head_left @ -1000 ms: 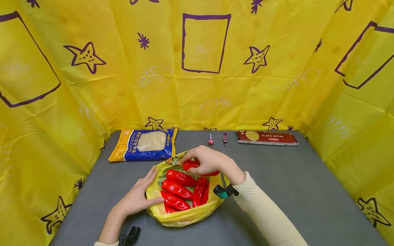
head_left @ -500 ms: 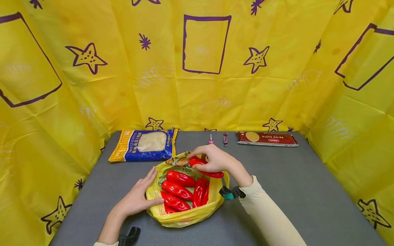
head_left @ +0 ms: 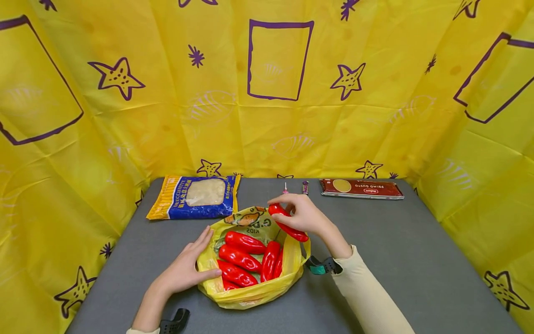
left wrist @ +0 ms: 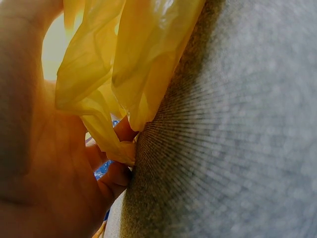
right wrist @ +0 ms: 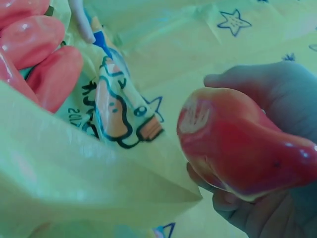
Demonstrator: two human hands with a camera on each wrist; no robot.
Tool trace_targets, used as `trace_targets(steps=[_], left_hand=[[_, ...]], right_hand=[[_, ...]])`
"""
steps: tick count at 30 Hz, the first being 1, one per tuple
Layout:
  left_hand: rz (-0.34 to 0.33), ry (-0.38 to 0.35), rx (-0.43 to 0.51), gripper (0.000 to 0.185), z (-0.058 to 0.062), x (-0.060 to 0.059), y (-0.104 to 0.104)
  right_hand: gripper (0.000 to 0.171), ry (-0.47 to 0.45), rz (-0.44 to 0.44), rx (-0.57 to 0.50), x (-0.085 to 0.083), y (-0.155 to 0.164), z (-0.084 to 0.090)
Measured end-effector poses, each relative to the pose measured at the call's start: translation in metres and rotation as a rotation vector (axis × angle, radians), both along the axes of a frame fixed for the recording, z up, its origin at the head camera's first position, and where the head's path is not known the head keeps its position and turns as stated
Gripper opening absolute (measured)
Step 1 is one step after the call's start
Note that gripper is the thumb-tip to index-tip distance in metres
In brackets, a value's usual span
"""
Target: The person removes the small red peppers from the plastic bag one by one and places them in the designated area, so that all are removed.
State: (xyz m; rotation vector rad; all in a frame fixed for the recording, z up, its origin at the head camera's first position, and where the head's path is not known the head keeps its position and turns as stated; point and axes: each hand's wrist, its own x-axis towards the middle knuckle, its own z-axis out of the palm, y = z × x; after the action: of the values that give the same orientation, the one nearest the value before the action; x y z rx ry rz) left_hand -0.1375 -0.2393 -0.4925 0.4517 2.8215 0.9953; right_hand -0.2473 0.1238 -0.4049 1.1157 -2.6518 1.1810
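A yellow plastic bag (head_left: 254,297) stands rolled open on the grey table, with several glossy red peppers (head_left: 239,258) lying in it. My left hand (head_left: 187,266) holds the bag's left rim, thumb over the edge and fingers along the outside. In the left wrist view, yellow plastic (left wrist: 143,54) hangs between thumb and fingers, close to the table. My right hand (head_left: 306,213) pinches one red pepper (head_left: 290,227) above the bag's far right rim. That pepper (right wrist: 233,134) fills much of the right wrist view, gripped between thumb and fingers.
Behind the bag at left lies a blue and yellow pasta pack (head_left: 204,192). A lollipop (head_left: 285,188) and a small purple-wrapped sweet (head_left: 305,187) sit at the back, partly behind my right hand. A dark red biscuit pack (head_left: 362,188) lies back right. Yellow patterned cloth (head_left: 279,134) encloses the table.
My right hand has lifted the pepper up from inside the bag and carried it right, to the far right rim. The left hand has stayed in place.
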Motion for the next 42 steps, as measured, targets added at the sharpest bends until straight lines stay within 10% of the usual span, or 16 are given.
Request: trace_targets(steps=[12,42], left_hand=[[-0.001,0.0,0.0,0.111,0.0,0.001,0.0],[0.005,-0.021,-0.012,0.111,-0.002,0.001,0.0]], right_hand=[[0.038,-0.168,-0.357,-0.142,0.001,0.039,-0.019],[0.045,-0.158,-0.635,-0.126,-0.024,0.079,-0.097]])
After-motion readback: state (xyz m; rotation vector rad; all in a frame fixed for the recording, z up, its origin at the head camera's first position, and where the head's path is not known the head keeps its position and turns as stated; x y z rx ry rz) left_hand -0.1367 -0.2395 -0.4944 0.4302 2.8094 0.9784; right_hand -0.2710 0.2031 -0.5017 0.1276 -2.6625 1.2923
